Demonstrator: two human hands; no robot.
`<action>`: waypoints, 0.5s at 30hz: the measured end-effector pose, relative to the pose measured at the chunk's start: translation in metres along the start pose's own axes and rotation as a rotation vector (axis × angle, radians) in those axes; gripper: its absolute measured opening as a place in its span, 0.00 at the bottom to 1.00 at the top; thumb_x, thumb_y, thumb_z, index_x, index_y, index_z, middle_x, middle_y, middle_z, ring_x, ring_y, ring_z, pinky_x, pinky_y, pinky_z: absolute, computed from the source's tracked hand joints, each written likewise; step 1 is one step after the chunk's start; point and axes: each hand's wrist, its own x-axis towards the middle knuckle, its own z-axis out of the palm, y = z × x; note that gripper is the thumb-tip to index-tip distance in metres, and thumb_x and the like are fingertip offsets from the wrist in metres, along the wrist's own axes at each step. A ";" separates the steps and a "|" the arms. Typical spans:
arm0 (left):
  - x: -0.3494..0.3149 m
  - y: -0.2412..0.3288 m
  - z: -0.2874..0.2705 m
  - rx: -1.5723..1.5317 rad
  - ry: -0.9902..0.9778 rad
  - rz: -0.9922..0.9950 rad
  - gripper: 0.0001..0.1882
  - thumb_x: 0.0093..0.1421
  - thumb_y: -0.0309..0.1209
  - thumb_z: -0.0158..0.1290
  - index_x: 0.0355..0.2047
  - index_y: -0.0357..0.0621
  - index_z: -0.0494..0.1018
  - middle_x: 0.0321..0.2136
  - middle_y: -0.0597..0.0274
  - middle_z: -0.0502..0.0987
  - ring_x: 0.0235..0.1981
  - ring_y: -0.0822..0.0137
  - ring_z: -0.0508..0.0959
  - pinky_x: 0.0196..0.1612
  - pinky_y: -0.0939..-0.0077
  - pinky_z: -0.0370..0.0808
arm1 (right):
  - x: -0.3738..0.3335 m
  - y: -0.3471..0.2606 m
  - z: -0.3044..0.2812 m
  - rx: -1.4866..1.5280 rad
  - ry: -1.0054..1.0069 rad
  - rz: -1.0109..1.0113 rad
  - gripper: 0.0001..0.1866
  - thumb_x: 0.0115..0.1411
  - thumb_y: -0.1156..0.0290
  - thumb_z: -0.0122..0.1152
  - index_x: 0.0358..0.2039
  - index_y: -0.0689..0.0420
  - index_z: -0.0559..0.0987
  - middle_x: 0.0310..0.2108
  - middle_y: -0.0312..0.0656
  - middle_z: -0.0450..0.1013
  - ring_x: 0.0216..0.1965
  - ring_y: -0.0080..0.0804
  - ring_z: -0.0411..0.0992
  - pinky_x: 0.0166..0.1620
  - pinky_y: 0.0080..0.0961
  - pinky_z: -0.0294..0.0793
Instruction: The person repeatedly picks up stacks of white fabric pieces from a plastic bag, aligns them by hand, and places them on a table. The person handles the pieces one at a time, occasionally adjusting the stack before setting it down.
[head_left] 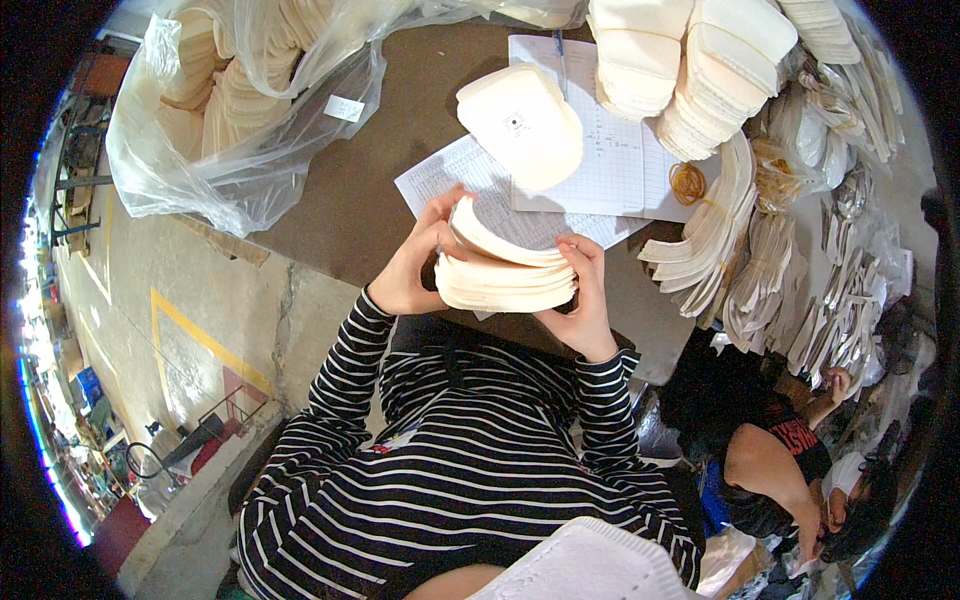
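Observation:
A short stack of cream, curved, soft-looking sheets [505, 286] is held up between my two hands in front of my body, at the table's near edge. My left hand [415, 262] grips its left end, thumb below and fingers spread along the upper side. At the right end, my right hand [588, 300] pinches the stack between thumb and fingers. The top sheets bow apart from those beneath. Just beyond lies another cream pile [535, 135] with a small dark mark on top. It rests on a printed sheet [440, 178] and an open ruled notebook [615, 180].
Clear plastic bags [270, 180] of similar pieces stand at the left of the brown table [345, 130]. Tall cream stacks [640, 60] fill the far right. Rubber bands [687, 183] lie near banded bundles [715, 230]. Another person [770, 470] is at the lower right.

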 end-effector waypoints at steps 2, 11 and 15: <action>-0.002 -0.003 -0.002 0.089 0.027 0.013 0.27 0.41 0.26 0.71 0.40 0.50 0.70 0.62 0.48 0.56 0.67 0.46 0.54 0.68 0.50 0.51 | -0.001 0.001 0.000 0.016 -0.002 0.008 0.46 0.42 0.77 0.77 0.62 0.54 0.64 0.59 0.52 0.58 0.60 0.51 0.60 0.62 0.43 0.63; -0.011 -0.025 0.026 -0.113 0.371 0.088 0.39 0.47 0.19 0.66 0.57 0.43 0.60 0.55 0.55 0.63 0.58 0.62 0.66 0.63 0.66 0.62 | 0.001 0.001 -0.002 0.032 -0.076 -0.003 0.56 0.42 0.79 0.77 0.69 0.51 0.53 0.68 0.54 0.47 0.68 0.50 0.53 0.66 0.42 0.61; -0.015 -0.016 0.034 0.027 0.342 0.011 0.46 0.48 0.18 0.63 0.66 0.38 0.53 0.62 0.50 0.62 0.66 0.59 0.61 0.68 0.63 0.58 | 0.006 -0.009 0.001 -0.092 -0.064 -0.031 0.62 0.43 0.78 0.77 0.72 0.49 0.45 0.71 0.56 0.40 0.71 0.55 0.46 0.69 0.47 0.54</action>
